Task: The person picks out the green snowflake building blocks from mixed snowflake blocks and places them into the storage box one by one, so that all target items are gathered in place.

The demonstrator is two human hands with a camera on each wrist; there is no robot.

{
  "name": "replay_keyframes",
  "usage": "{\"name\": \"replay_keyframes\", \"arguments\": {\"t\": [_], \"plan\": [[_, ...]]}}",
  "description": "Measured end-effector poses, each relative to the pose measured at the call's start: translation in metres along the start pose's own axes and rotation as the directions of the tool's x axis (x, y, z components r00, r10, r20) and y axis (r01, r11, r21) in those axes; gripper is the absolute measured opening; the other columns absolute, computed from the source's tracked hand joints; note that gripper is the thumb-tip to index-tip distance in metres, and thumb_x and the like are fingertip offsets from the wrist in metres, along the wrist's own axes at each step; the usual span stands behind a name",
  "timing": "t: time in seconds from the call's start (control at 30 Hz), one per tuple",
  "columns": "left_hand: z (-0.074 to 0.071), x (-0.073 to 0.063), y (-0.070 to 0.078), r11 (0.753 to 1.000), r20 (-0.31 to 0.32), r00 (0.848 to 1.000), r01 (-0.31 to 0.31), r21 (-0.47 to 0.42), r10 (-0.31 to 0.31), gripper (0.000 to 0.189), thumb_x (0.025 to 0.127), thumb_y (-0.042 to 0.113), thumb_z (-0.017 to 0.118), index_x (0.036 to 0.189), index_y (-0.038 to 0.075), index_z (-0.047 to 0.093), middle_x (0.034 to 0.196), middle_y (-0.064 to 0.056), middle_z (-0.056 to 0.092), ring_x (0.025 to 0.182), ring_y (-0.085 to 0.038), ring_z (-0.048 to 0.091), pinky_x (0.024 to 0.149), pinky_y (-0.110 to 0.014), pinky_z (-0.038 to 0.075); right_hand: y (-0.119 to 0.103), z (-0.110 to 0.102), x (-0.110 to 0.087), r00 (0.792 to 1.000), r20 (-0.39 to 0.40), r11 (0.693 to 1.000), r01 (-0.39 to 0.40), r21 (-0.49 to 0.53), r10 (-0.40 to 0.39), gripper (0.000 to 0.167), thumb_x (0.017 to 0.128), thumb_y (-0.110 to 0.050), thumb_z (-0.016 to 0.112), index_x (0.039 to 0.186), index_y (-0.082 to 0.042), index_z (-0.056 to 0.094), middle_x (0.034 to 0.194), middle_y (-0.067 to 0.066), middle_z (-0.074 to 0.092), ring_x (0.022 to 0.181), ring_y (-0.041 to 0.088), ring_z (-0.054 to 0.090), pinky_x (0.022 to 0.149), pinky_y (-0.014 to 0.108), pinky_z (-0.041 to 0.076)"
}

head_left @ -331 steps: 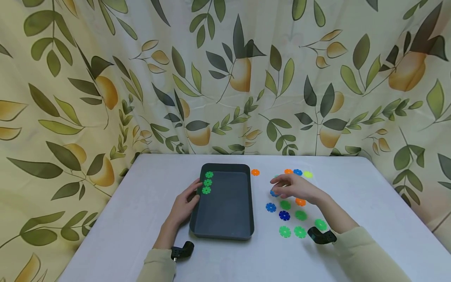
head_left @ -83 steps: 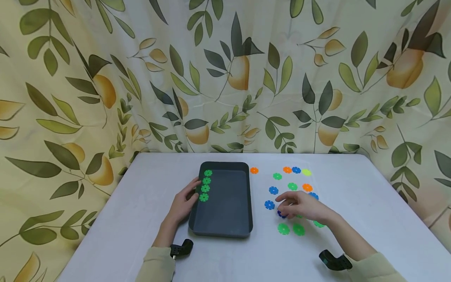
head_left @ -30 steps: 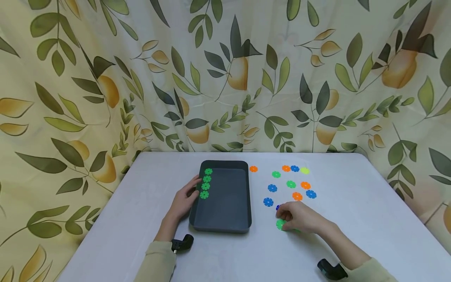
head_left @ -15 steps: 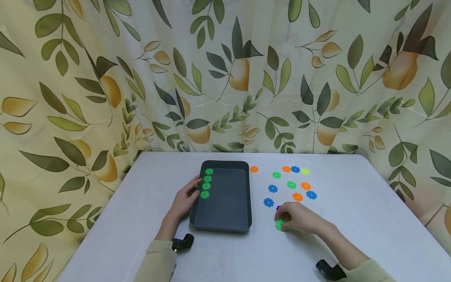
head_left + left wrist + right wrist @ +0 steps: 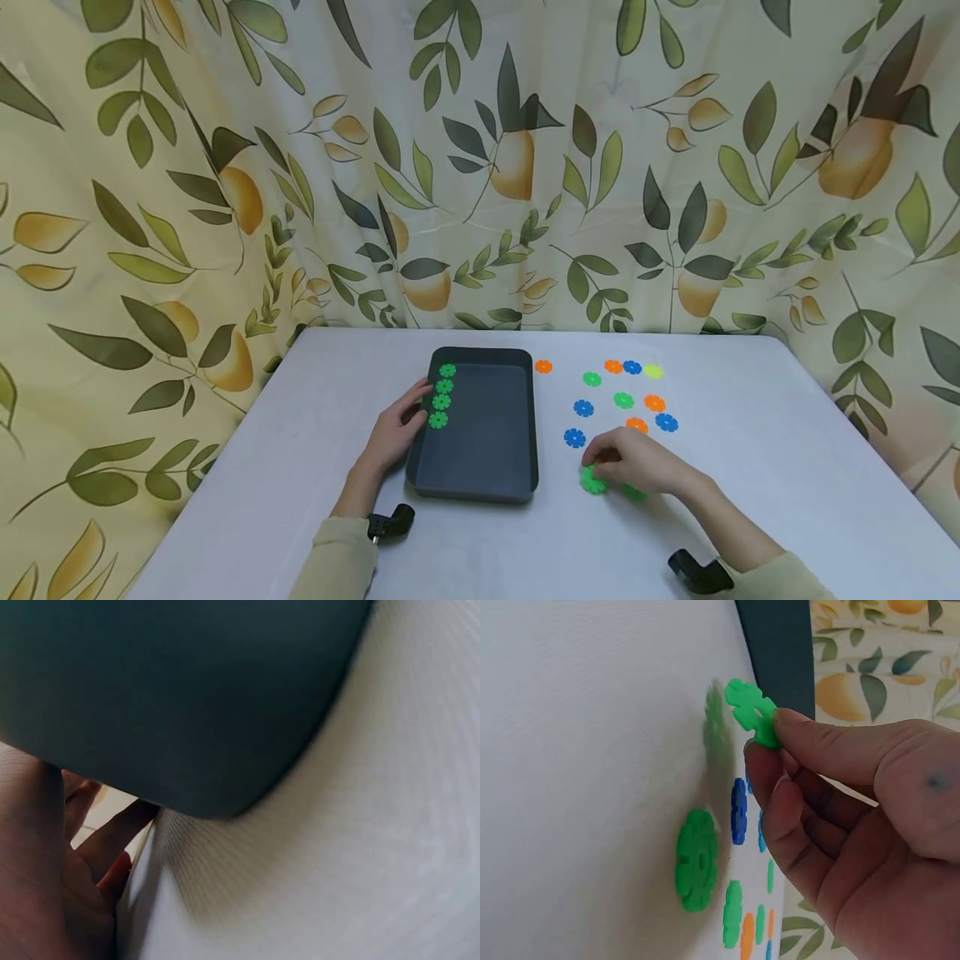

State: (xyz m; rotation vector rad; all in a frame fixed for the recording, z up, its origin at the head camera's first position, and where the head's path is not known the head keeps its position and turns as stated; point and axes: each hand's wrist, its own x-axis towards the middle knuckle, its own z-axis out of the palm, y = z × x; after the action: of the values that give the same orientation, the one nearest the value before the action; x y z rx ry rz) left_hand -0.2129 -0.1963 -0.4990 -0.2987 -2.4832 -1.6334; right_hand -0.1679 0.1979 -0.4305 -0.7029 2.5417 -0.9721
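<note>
My right hand [image 5: 637, 461] pinches a green notched plastic disc [image 5: 751, 711] between thumb and index finger. In the right wrist view this disc is tilted and raised off the white table, its shadow beside it. A second green disc [image 5: 697, 860] and a dark blue disc [image 5: 739, 811] lie flat below the hand; the head view hides the blue one behind the fingers. My left hand [image 5: 392, 435] rests its fingertips and thumb against the left side of a dark grey tray [image 5: 487, 442]. Along that side inside it, several green discs [image 5: 441, 402] form a column.
Right of the tray lie loose discs: several blue ones [image 5: 575, 437], orange ones [image 5: 655, 403], green ones [image 5: 623, 400] and a yellow one [image 5: 653, 372]. A leaf-patterned curtain [image 5: 600, 167] hangs behind the white table [image 5: 465, 550].
Since the oldest frame, the tray's column has gained a green disc, and my right hand has moved to the nearer discs. Now it has lifted a green disc. My left hand stays at the tray.
</note>
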Motion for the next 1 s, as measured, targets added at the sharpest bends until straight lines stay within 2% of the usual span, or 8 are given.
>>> {"name": "replay_keyframes", "arguments": {"t": [0.17, 0.3, 0.4, 0.57, 0.7, 0.83, 1.0], "plan": [[0.002, -0.004, -0.003, 1.0, 0.001, 1.0, -0.001, -0.007, 0.001, 0.042, 0.098, -0.004, 0.054, 0.14, -0.003, 0.056, 0.156, -0.012, 0.042, 0.137, -0.038, 0.046, 0.114, -0.053, 0.034, -0.001, 0.001, 0.009, 1.0, -0.026, 0.998, -0.014, 0.054, 0.015, 0.007, 0.091, -0.006, 0.072, 0.097, -0.009, 0.075, 0.09, -0.003, 0.068, 0.081, 0.019, 0.059, 0.071, 0.027, 0.055], [-0.001, -0.007, -0.007, 1.0, 0.01, 1.0, 0.012, 0.007, -0.012, 0.043, 0.098, 0.001, 0.057, 0.14, 0.004, 0.059, 0.155, -0.005, 0.045, 0.133, -0.033, 0.052, 0.112, -0.048, 0.039, -0.006, 0.002, 0.02, 0.999, -0.043, 0.994, -0.006, 0.11, 0.011, 0.008, 0.092, -0.009, 0.071, 0.1, -0.007, 0.074, 0.089, -0.001, 0.067, 0.08, 0.021, 0.059, 0.07, 0.027, 0.056], [-0.004, -0.009, -0.008, 1.0, 0.018, 1.0, 0.02, 0.014, -0.02, 0.043, 0.098, 0.003, 0.058, 0.14, 0.008, 0.061, 0.155, -0.001, 0.045, 0.134, -0.029, 0.051, 0.112, -0.045, 0.039, -0.011, 0.001, 0.029, 0.998, -0.058, 0.988, 0.002, 0.153, 0.007, 0.011, 0.093, -0.009, 0.07, 0.103, -0.004, 0.073, 0.088, 0.001, 0.067, 0.078, 0.023, 0.061, 0.07, 0.029, 0.056], [-0.006, -0.006, -0.007, 1.0, 0.035, 0.999, 0.022, 0.016, -0.023, 0.043, 0.099, 0.006, 0.056, 0.141, 0.01, 0.06, 0.155, 0.003, 0.044, 0.134, -0.028, 0.051, 0.113, -0.045, 0.037, -0.022, -0.005, 0.045, 0.994, -0.103, 0.971, -0.016, 0.238, 0.042, 0.016, 0.094, -0.01, 0.069, 0.106, -0.001, 0.072, 0.087, 0.006, 0.067, 0.077, 0.029, 0.06, 0.067, 0.032, 0.054], [-0.007, -0.002, -0.005, 1.0, 0.035, 0.999, 0.014, 0.022, -0.014, 0.043, 0.099, 0.007, 0.056, 0.142, 0.01, 0.06, 0.156, 0.002, 0.043, 0.134, -0.029, 0.051, 0.114, -0.047, 0.037, -0.032, -0.01, 0.059, 0.988, -0.135, 0.956, -0.029, 0.293, 0.071, 0.019, 0.095, -0.012, 0.068, 0.109, 0.0, 0.071, 0.091, 0.01, 0.069, 0.081, 0.035, 0.062, 0.068, 0.034, 0.055], [-0.006, 0.001, -0.003, 1.0, 0.037, 0.999, 0.019, 0.017, -0.02, 0.043, 0.099, 0.007, 0.056, 0.143, 0.012, 0.059, 0.157, 0.003, 0.042, 0.136, -0.028, 0.049, 0.114, -0.047, 0.036, -0.041, -0.011, 0.074, 0.988, -0.144, 0.945, -0.01, 0.326, 0.06, 0.019, 0.096, -0.012, 0.067, 0.109, 0.001, 0.072, 0.092, 0.009, 0.07, 0.085, 0.04, 0.065, 0.071, 0.035, 0.057], [-0.004, 0.002, -0.002, 1.0, 0.03, 0.999, 0.016, -0.005, -0.016, 0.043, 0.099, 0.005, 0.056, 0.142, 0.01, 0.059, 0.156, 0.002, 0.043, 0.135, -0.03, 0.05, 0.113, -0.049, 0.037, -0.053, -0.004, 0.092, 0.99, -0.137, 0.936, 0.014, 0.352, 0.037, 0.021, 0.095, -0.012, 0.067, 0.11, 0.003, 0.072, 0.092, 0.008, 0.07, 0.085, 0.039, 0.066, 0.072, 0.033, 0.059]]}}
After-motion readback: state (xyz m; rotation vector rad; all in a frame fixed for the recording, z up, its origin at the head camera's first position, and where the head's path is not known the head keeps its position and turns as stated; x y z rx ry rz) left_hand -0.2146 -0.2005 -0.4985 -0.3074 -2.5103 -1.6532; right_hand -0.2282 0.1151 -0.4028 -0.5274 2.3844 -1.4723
